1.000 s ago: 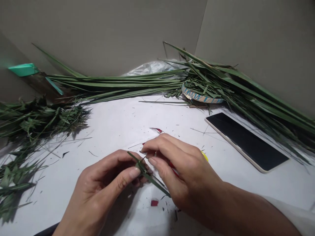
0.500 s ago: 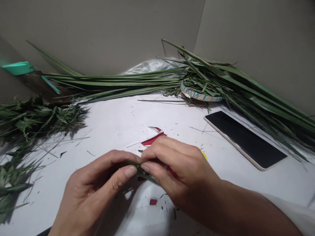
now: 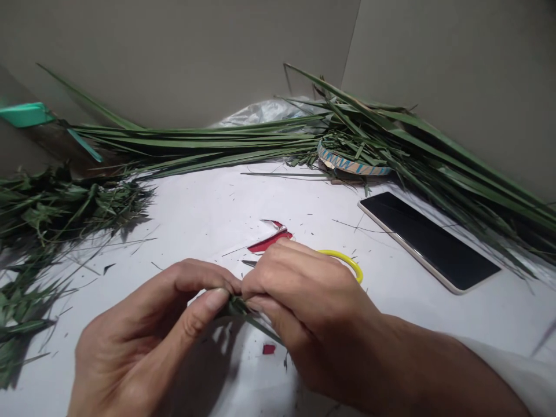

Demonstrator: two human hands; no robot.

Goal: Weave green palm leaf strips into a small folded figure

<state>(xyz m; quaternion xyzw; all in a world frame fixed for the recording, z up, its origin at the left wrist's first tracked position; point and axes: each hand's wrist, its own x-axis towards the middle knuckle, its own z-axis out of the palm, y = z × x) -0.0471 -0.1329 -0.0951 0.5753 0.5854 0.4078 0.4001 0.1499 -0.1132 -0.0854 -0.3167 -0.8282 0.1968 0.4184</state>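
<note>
My left hand [image 3: 147, 336] pinches a green leaf strip [image 3: 260, 328] between thumb and forefinger. Fingertips of my right hand [image 3: 308, 301] close on the same strip, right beside the left thumb. The strip looks folded or knotted where the fingers meet, and a length of it trails down under my right palm. Partly covered by my right hand are scissors with a yellow handle loop [image 3: 347, 259]; a dark tip shows on the hand's other side. Just beyond my knuckles lies a torn red scrap [image 3: 267, 240]. A smaller red piece [image 3: 269, 349] rests on the white surface below.
Long green leaves [image 3: 208, 142] lie along the wall, with more leaves [image 3: 452, 156] at the right. A striped band-like rim [image 3: 351, 164] holds cut leaf bits. A phone [image 3: 430, 240] lies at the right. Leafy woven pieces [image 3: 65, 202] are heaped left, near a turquoise object [image 3: 28, 114].
Both hands have shifted slightly left, still pinching the leaf strip. The left hand has turned a little, and more of the yellow scissor handle shows behind the right hand.
</note>
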